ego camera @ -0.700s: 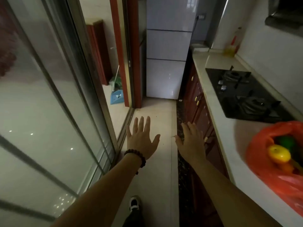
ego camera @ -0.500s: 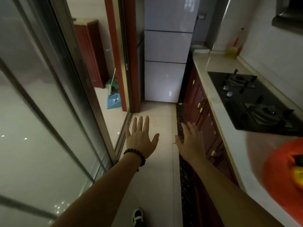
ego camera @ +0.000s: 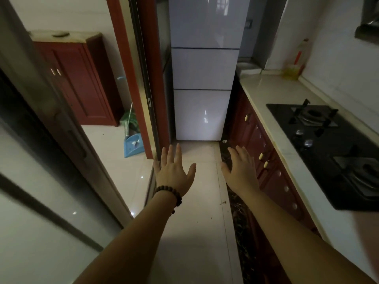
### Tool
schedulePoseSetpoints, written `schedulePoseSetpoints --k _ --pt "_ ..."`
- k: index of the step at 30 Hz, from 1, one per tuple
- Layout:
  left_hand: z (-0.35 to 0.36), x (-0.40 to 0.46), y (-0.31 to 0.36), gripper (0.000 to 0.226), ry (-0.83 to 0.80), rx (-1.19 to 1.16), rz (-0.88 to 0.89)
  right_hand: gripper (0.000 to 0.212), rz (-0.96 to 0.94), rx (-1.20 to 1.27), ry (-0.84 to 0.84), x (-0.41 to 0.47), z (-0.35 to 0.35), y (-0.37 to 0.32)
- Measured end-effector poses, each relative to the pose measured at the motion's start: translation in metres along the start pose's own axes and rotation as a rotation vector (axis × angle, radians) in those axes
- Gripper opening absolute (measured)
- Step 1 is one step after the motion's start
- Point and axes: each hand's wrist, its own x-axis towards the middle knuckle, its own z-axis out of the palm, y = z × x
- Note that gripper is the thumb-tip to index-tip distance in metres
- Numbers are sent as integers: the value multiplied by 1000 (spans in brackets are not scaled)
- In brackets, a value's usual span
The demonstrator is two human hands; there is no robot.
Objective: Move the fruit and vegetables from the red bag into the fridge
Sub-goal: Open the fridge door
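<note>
Both our hands reach forward over the pale tiled floor [ego camera: 194, 222], holding nothing: left hand [ego camera: 174, 173] with fingers spread, right hand [ego camera: 241, 171] flat and relaxed. Ahead stands the tall white three-door fridge [ego camera: 202, 78], doors closed, beside the cream countertop [ego camera: 272, 103].

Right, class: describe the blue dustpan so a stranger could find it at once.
Start at the tall white fridge at the end of the narrow kitchen. Left of it stands a red door frame; beyond that, the dustpan sits on the pale floor. It is the only bright blue thing there, lying below a green-bristled broom.
</note>
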Motion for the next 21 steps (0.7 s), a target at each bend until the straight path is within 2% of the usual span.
schedulePoseSetpoints --k 9,21 --pt "28 121 -10 75 37 20 -5 56 -15 15 -4 120 52 7" --pt "65 399 43 78 6 -14 -29 53 -6 32 -36 388 105 55"
